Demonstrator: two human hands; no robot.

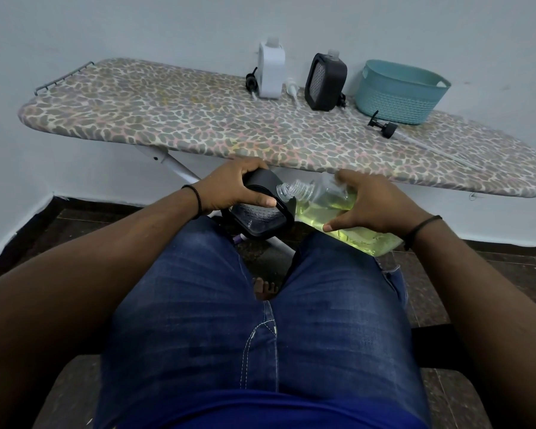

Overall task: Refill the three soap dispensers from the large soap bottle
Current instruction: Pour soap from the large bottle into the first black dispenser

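Note:
My left hand [234,188] grips a black soap dispenser [260,218] with no pump, held above my lap in front of the ironing board. My right hand [375,204] holds the large clear bottle of yellow-green soap [338,205], tipped on its side. The large bottle's threaded neck meets the dispenser's clear neck [283,193]. On the ironing board [198,125] a white dispenser [271,71] and a second black dispenser [325,80] stand open by the wall. Their pumps lie loose: a black pump [251,82], a white pump [291,88], and another black pump [384,126].
A teal woven basket [399,91] stands at the board's back right against the wall. The board's white legs [180,168] run down behind my hands. My legs in blue jeans [260,320] fill the foreground, over a dark tiled floor.

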